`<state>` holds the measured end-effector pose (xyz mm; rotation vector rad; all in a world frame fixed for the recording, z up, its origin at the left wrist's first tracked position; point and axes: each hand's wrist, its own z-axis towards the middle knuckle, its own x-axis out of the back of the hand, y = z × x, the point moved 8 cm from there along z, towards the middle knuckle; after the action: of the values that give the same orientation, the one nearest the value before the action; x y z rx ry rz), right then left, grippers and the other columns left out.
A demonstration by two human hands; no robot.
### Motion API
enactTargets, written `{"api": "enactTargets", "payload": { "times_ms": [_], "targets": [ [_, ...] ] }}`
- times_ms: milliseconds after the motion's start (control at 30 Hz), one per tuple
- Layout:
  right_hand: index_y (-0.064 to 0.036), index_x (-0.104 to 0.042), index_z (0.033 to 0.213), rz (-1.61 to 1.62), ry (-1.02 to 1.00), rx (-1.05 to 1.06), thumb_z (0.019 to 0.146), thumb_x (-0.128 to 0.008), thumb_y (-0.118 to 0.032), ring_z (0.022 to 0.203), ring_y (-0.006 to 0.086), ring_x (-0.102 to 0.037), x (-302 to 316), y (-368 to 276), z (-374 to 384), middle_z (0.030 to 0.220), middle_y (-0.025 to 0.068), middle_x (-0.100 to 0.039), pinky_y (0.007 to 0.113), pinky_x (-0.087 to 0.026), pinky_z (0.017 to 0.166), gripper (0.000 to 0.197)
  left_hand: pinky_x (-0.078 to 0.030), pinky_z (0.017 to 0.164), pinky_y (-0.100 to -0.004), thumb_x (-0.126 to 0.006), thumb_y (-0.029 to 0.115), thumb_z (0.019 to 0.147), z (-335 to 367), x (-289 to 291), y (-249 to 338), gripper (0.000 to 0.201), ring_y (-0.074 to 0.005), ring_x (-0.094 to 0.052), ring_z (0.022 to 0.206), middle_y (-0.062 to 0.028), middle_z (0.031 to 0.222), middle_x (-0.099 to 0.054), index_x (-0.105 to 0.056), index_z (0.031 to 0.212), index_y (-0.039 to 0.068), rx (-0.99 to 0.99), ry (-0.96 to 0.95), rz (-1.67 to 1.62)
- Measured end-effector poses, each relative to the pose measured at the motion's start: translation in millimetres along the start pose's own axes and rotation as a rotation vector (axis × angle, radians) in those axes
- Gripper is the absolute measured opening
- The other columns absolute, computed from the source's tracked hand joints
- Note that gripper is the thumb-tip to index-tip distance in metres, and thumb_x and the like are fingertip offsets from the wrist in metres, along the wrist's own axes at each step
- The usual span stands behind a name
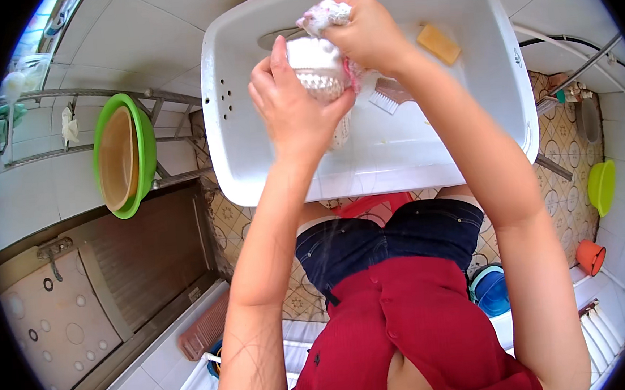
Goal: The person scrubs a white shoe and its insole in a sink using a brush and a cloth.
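Over the white basin (488,161), my left hand (288,106) is curled round a white, open-knit item (318,75) with a pink edge. Its exact kind is hard to make out. Close beside it, my right hand (366,35) is closed on a bunched white and pink cloth (324,15) that looks wet and sudsy. Whether the cloth and the knit item are one piece is hidden by my fingers. Below my right hand lies a brush (387,100) with pale bristles. A yellow bar of soap (439,44) rests on the basin's right side.
Green and brown bowls (123,157) hang on a metal rack at left. A red stool (371,204) shows under the basin. To the right are a lime-green bowl (602,188), an orange pot (590,257) and a blue bucket (491,292).
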<state>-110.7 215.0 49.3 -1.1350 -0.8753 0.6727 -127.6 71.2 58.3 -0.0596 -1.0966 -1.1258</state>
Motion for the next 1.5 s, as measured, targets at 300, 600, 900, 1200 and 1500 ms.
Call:
{"api": "enactTargets", "payload": {
  "times_ms": [300,600,900,1200,1500],
  "targets": [
    [-0.0031,-0.063,0.109,0.629,-0.232,-0.284,0.086,-0.058,-0.019,0.088,0.0170,-0.063,-11.1,7.1,-29.2,0.101,0.0132,-0.065,0.028,-0.050,0.075,0.029,-0.040,0.093,-0.0417,-0.087,0.034,0.050,7.6,2.6,-16.0,0.091,-0.0328,-0.043,0.110,-0.0177,0.114,-0.044,-0.041,0.120,-0.002,0.023,-0.239,-0.101],
    [-0.0040,-0.066,0.098,-0.193,-0.063,0.256,0.078,-0.060,-0.021,0.082,0.0375,-0.060,-19.1,-27.2,-3.6,0.087,0.0183,-0.064,0.042,-0.048,0.075,0.027,-0.045,0.089,-0.0380,-0.090,0.023,0.049,8.6,-8.9,-11.6,0.093,-0.0299,-0.050,0.106,-0.0184,0.113,-0.046,-0.036,0.119,-0.005,0.082,-0.174,-0.168],
    [-0.0027,-0.065,0.098,0.042,-0.034,0.236,0.079,-0.061,-0.017,0.085,0.0252,-0.062,-20.7,-16.2,-22.7,0.094,0.0106,-0.066,0.035,-0.048,0.077,0.024,-0.040,0.089,-0.0425,-0.087,0.021,0.051,-1.2,-12.9,-16.7,0.083,-0.0362,-0.045,0.104,-0.0194,0.108,-0.045,-0.038,0.114,-0.004,0.098,-0.182,-0.258],
    [-0.0077,-0.063,0.108,-0.026,0.114,0.400,0.076,-0.057,-0.009,0.104,0.0336,-0.058,-13.9,-7.5,-45.1,0.107,0.0141,-0.064,0.037,-0.046,0.090,0.032,-0.042,0.088,-0.0407,-0.082,0.013,0.055,-4.3,-8.5,-31.3,0.074,-0.0315,-0.049,0.101,-0.0178,0.107,-0.045,-0.040,0.113,-0.003,0.209,-0.106,-0.432],
    [-0.0006,-0.062,0.106,-0.071,0.106,0.506,0.080,-0.057,-0.011,0.092,0.0313,-0.063,-33.6,-36.5,-52.9,0.101,0.0182,-0.065,0.035,-0.049,0.080,0.029,-0.040,0.090,-0.0403,-0.079,0.013,0.058,-10.2,-2.4,-36.3,0.067,-0.0320,-0.047,0.103,-0.0172,0.109,-0.044,-0.043,0.112,-0.002,0.062,-0.148,-0.226]
  ]
}}
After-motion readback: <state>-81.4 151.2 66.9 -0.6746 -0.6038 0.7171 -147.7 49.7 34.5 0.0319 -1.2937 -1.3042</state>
